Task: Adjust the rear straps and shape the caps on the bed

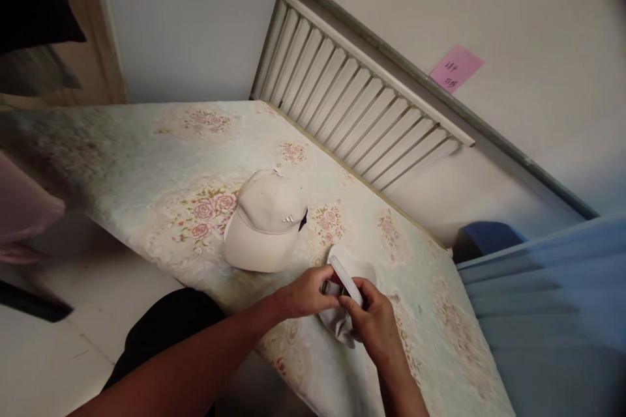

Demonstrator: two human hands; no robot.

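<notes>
A beige baseball cap (268, 215) with a small metallic logo lies on the flower-patterned tabletop, its brim toward me. To the right of it, both my hands hold a second, whitish cap (341, 326) by its back strap (346, 277). My left hand (313, 292) pinches the strap end beside a small metal buckle (332, 288). On the other side, my right hand (372, 314) grips the strap and the cap's edge between thumb and fingers. The cap's fabric hangs down below my hands, and much of it is hidden behind them.
The table cover (293, 153) carries rose prints. Behind it a white radiator (362, 91) runs along the wall, with a pink note (456, 68) above. A blue curtain (552, 300) stands at the right, and pink cloth (27, 202) is at the left edge.
</notes>
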